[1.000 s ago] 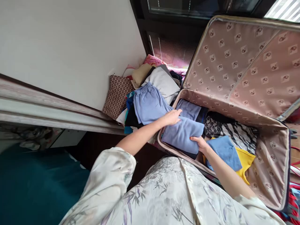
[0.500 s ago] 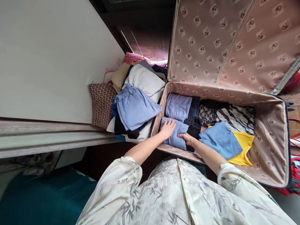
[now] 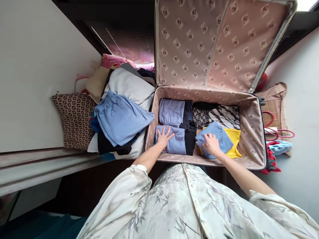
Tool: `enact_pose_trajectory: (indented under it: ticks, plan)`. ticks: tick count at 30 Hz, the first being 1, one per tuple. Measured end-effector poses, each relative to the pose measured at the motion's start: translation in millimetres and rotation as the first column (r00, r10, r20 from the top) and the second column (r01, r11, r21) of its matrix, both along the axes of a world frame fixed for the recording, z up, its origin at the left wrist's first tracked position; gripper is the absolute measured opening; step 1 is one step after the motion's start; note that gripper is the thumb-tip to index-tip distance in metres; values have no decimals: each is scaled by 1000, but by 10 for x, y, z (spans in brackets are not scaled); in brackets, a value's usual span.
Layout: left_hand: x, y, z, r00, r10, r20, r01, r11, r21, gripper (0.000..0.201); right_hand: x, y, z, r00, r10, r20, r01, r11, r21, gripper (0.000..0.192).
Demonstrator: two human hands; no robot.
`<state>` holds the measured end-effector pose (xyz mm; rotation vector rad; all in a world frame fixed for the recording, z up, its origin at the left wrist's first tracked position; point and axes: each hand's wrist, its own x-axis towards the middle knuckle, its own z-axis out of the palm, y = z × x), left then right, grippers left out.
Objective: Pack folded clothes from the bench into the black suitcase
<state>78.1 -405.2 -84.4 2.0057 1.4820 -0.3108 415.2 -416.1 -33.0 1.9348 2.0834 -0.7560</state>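
My left hand [image 3: 163,138] lies flat with fingers spread on a folded periwinkle-blue garment [image 3: 177,141] in the suitcase's front left corner. My right hand [image 3: 211,145] has its fingers curled onto a folded blue garment [image 3: 219,134], which sits askew over a yellow garment [image 3: 235,139]. Between the two blue pieces is a folded black garment [image 3: 190,141]. Behind my left hand lies another folded blue garment [image 3: 171,111] with a dark one [image 3: 187,111] beside it. Black lace cloth [image 3: 201,117] and a black-and-white striped garment [image 3: 225,114] fill the back.
The open suitcase [image 3: 254,132] has its lid [image 3: 189,43] standing upright behind. Left of it is a heap of clothes topped by blue shorts [image 3: 122,116], next to a patterned cushion [image 3: 74,119]. Red cord [image 3: 270,119] and a pale blue cloth [image 3: 280,147] are at the right.
My right hand has left the front left folded garment and moved right onto the blue one over the yellow. My left hand stays, fingers spread wider. The view has swung right.
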Motion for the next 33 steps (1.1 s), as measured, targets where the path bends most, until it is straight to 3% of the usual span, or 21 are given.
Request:
enact_pose_trajectory:
  ticks: [2,4,8,11,14,18,20,21,23,24,26,29,33]
  plan:
    - [11,44,66,1000,-16,-23,15,999,-42,89,260,-20,12,996,18,88,-8,994,-107,54]
    - [23,104,128,992,-80,-101,67,991,-120,101,428,0,-21,999,40,35,-31,972,-235,51]
    - [155,214,279,951,-173,-255,117,969,-219,127,573,76,-95,997,55,-50,-67,959,-275,18]
    - [464,237,427,955,-118,-273,88,989,-118,99,653,74,-132,995,51,-89,-73,958,-276,8]
    - [954,203,558,992,-14,-122,10,999,-39,60,737,31,-181,987,61,-150,-101,956,-275,12]
    - [1519,141,705,982,96,163,-80,992,-100,58,801,-4,-260,964,124,-234,-185,948,-259,18]
    - [1552,143,834,934,198,297,-213,977,19,56,829,-4,-304,949,172,-265,-235,945,-227,23]
    - [1479,151,929,909,257,328,-313,940,132,55,848,-2,-327,940,195,-279,-254,947,-196,26]
    - [1159,170,1179,874,391,288,-480,788,386,56,900,5,-370,922,230,-313,-281,951,-127,32]
    - [930,175,1322,848,474,235,-525,696,491,59,931,11,-387,911,238,-336,-285,953,-98,34]
    - [399,168,1595,776,626,78,-543,598,589,69,995,33,-408,892,233,-387,-282,956,-76,35]
    - [-336,117,1887,650,755,-92,-584,573,575,77,1067,100,-403,882,199,-427,-264,959,-99,37]
    - [-844,98,2115,648,759,-58,-643,586,492,53,1074,223,-339,881,183,-437,-252,962,-105,38]
